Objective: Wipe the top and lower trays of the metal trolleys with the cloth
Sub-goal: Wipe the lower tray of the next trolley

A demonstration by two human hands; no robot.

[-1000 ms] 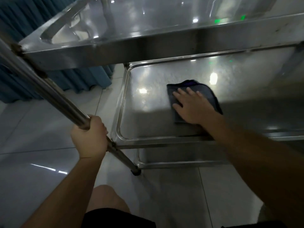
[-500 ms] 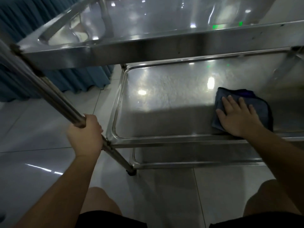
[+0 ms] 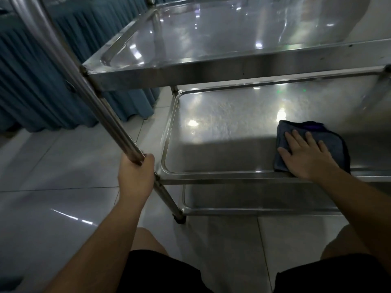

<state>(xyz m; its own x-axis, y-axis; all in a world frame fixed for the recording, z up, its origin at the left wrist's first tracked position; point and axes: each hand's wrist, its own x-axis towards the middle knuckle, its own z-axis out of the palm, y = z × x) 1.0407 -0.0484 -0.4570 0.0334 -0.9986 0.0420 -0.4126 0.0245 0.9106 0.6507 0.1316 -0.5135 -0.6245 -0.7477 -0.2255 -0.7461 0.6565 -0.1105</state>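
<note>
A stainless steel trolley stands in front of me with a top tray (image 3: 211,49) and a lower tray (image 3: 222,127). A folded dark blue cloth (image 3: 330,142) lies on the lower tray near its front rim, toward the right. My right hand (image 3: 306,157) presses flat on the cloth with the fingers spread. My left hand (image 3: 135,176) grips the trolley's slanted front-left leg (image 3: 101,106) just above the lower tray's corner.
A third, lowest shelf (image 3: 254,199) shows under the lower tray. Blue pleated curtains (image 3: 42,81) hang at the left behind the trolley. The floor is glossy pale tile (image 3: 53,208). My knees in black shorts are at the bottom edge.
My right hand slid the cloth from the middle of the lower tray to its right side. The view has risen, showing more of the top tray. My left hand kept its grip on the leg.
</note>
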